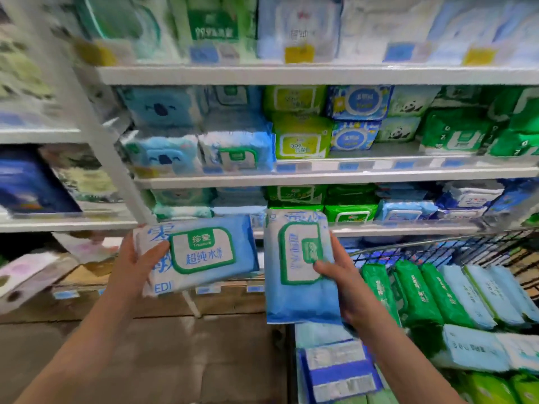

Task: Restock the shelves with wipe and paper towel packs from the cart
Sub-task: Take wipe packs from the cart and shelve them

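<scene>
The white shelving (291, 75) fills the upper view, its tiers packed with wipe packs in blue, green and white; the picture is blurred, so most labels cannot be read. At the lower right stands the wire cart (414, 246), loaded with green packs (414, 293) standing on edge beside pale blue packs (481, 293), with more packs lying flat nearer the camera. Brown floor (175, 351) shows below the arms, and cardboard boxes (87, 275) sit under the lowest tier at the left.

Two blue wipe packs are held up in front of the lower shelf edge, left of the cart and above the floor. The left pack (204, 255) lies crosswise, its white, green-rimmed lid flap facing the camera (the flap carries a small green logo). The right pack (294, 290) stands on end, just beside the first; whether the two touch cannot be told.

The left grip (137, 258) is closed around the left end of the crosswise pack, thumb across the front and fingers behind. The right grip (341, 275) clasps the upright pack at its right edge, thumb pressed on the front near the lid flap.
</scene>
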